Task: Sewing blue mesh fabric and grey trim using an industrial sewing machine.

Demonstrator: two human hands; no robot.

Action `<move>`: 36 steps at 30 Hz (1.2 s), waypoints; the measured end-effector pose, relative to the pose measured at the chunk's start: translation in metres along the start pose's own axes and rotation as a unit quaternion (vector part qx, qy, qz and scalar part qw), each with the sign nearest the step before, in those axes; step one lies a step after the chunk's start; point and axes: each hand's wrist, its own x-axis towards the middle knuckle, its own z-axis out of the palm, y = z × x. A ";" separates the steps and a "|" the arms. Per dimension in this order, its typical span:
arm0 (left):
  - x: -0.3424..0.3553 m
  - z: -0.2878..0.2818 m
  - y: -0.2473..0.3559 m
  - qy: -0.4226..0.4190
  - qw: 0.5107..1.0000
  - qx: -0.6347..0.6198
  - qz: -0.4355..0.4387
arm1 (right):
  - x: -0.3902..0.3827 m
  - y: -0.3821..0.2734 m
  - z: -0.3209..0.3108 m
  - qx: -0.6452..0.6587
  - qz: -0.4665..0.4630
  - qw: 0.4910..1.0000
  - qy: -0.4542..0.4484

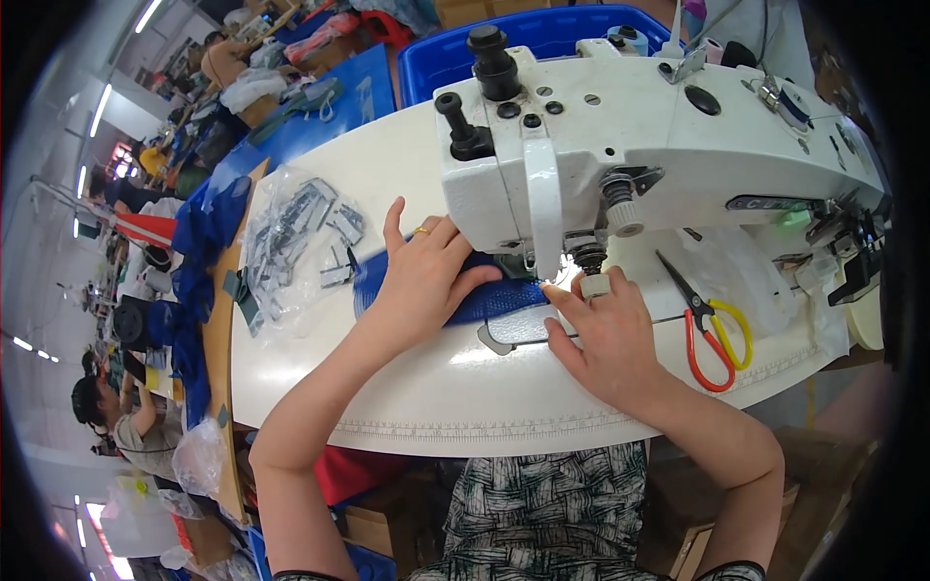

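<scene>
A strip of blue mesh fabric (496, 302) lies under the head of a white sewing machine (591, 145), with a dark green piece (515, 263) beside it at the needle area. My left hand (423, 281) rests on the fabric left of the needle, fingers spread and thumb stretched toward the needle; some fingertips are hidden behind the machine head. Close to the presser foot, my right hand (612, 339) touches the fabric's right end with its index fingertip. Its thumb is held apart over the metal plate (531, 327), and the other fingers are partly behind a machine knob.
Scissors (705, 329) with red and yellow handles lie right of my right hand. A plastic bag of small grey pieces (300, 232) sits on the left of the white table (387, 402). Behind the machine stands a blue crate (417, 73). Blue fabric (199, 281) hangs farther left.
</scene>
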 end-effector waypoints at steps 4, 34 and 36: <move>-0.014 -0.016 0.014 0.014 1.000 -0.013 0.008 | -0.002 0.004 0.003 0.038 0.007 0.999 0.012; -0.027 0.001 0.049 0.014 0.938 -0.329 -0.106 | -0.003 -0.005 0.004 0.174 -0.066 0.982 -0.040; -0.024 0.003 0.055 0.048 0.905 -0.385 -0.173 | -0.003 -0.007 0.004 0.167 -0.068 0.983 -0.043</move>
